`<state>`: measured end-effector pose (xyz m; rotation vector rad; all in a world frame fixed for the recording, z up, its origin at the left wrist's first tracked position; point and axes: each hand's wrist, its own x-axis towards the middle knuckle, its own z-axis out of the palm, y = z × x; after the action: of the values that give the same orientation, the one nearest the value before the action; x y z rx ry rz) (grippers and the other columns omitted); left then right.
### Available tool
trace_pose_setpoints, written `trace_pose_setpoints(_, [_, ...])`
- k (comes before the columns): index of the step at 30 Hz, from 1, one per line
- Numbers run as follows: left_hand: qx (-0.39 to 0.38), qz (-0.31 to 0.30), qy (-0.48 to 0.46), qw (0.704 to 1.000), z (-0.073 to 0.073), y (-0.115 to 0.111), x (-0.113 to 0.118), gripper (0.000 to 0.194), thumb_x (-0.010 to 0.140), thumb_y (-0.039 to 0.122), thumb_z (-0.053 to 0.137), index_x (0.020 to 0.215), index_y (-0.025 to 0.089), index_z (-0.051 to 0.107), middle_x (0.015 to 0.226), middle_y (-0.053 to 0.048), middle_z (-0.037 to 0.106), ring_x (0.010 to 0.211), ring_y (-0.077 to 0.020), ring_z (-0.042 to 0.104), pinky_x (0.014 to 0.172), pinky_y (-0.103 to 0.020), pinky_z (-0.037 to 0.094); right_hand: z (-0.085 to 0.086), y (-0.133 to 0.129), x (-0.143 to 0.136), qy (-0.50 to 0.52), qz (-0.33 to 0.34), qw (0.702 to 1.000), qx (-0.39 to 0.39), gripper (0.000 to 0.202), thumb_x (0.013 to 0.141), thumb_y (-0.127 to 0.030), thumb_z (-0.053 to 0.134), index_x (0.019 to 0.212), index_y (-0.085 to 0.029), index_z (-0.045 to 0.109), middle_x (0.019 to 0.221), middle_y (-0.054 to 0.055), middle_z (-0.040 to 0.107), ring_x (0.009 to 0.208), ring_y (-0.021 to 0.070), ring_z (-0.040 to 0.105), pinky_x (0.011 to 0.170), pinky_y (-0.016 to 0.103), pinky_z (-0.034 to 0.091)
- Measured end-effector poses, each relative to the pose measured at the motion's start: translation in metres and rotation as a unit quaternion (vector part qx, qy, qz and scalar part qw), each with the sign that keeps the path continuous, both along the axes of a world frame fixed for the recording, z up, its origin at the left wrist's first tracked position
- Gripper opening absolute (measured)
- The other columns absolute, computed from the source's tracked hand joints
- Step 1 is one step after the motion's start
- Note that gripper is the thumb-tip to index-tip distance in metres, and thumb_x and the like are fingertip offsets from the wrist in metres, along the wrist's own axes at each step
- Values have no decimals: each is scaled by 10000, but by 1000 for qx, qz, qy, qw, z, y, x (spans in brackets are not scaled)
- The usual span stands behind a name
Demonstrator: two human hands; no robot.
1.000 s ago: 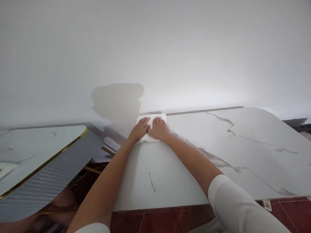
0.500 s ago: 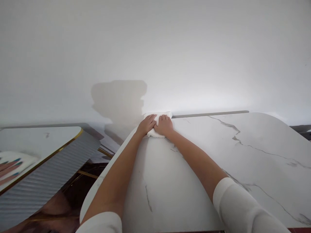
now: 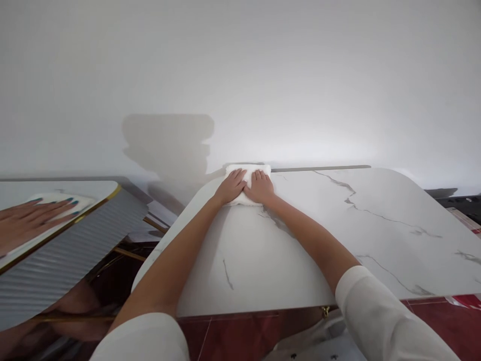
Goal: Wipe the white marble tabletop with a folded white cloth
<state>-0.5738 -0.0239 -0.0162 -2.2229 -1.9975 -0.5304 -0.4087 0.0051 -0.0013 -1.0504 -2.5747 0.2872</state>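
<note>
A folded white cloth (image 3: 248, 175) lies at the far edge of a white marble-patterned tabletop (image 3: 263, 260), close to the wall. My left hand (image 3: 231, 186) rests flat on the cloth's left half, its fingers extended. Beside it, my right hand (image 3: 260, 187) presses on the right half, fingers also laid out over the cloth. The two thumbs meet or nearly meet in the middle. Both arms reach straight forward across the table.
At the left, another person's hand (image 3: 41, 218) lies on a white cloth (image 3: 84, 201) atop a second table with a gold edge and ribbed grey side (image 3: 75, 260). A pale wall (image 3: 300, 90) rises behind both tables. Dark red floor (image 3: 233, 336) shows below.
The view has shifted, showing the table's near edge and the floor. My hands stay on the cloth at the far edge. The other person's hand has moved forward and right with its cloth.
</note>
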Motion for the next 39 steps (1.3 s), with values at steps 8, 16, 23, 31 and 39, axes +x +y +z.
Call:
trace_pose_setpoints(8, [-19, 7, 14, 1000, 2, -48, 13, 578, 920, 366, 228, 1399, 89, 395, 1492, -151, 398, 1419, -269, 278, 1152, -476, 267, -2, -51, 15, 29, -4, 1000, 5, 685, 941, -391, 349, 1441, 75, 302, 1534, 252, 278, 1431, 341, 233, 1152, 473, 201])
trace_pose_setpoints(16, [10, -28, 27, 999, -3, -121, 20, 573, 958, 404, 211, 1444, 141, 362, 1494, -123, 409, 1431, -247, 274, 1177, -472, 229, 2, -121, 34, 27, 18, 999, 7, 690, 939, -367, 384, 1440, 98, 289, 1528, 272, 273, 1426, 356, 236, 1160, 471, 201])
trace_pose_setpoints(23, [16, -23, 38, 999, -12, -189, 21, 569, 967, 400, 236, 1505, 213, 261, 1560, -80, 302, 1445, -255, 242, 1174, -503, 239, 8, -180, 45, 17, 51, 999, 0, 703, 939, -362, 420, 1429, 124, 287, 1520, 296, 258, 1427, 374, 223, 1160, 493, 199])
trace_pose_setpoints(31, [20, 8, 57, 998, -8, -230, 44, 582, 964, 373, 251, 1522, 213, 208, 1566, -79, 287, 1447, -259, 236, 1176, -510, 241, 7, -208, 61, 18, 84, 996, 14, 696, 940, -364, 425, 1432, 111, 295, 1520, 288, 270, 1431, 356, 223, 1168, 470, 192])
trace_pose_setpoints(39, [50, 50, 67, 995, -15, -238, 107, 591, 955, 382, 258, 1506, 169, 248, 1539, -107, 337, 1434, -279, 267, 1159, -508, 277, 2, -210, 114, 11, 102, 994, 44, 674, 931, -350, 427, 1428, 94, 326, 1515, 280, 295, 1420, 363, 247, 1167, 462, 205])
